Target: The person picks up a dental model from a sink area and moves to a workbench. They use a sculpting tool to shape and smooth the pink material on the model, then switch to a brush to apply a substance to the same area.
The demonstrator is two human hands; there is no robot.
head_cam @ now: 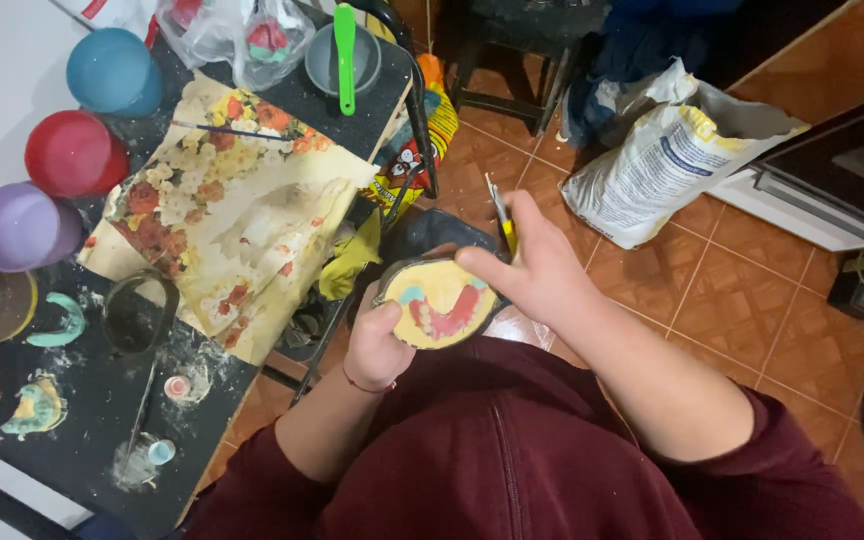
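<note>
My left hand [375,345] holds a round flask half [439,302] filled with yellow stone, with a red, arch-shaped wax denture set in it and a bit of teal at one end. I hold it over my lap, above my dark red sweater. My right hand [537,268] grips a thin yellow-handled metal tool [502,215] that points up and away, and its index finger rests on the flask's upper rim.
A black table [102,400] at left carries a flowered paper sheet, blue [112,72], red [74,153] and purple [22,226] bowls, teal impressions, a grey bowl with a green spatula [345,55], and plaster dust. A white sack [667,160] lies on the tiled floor.
</note>
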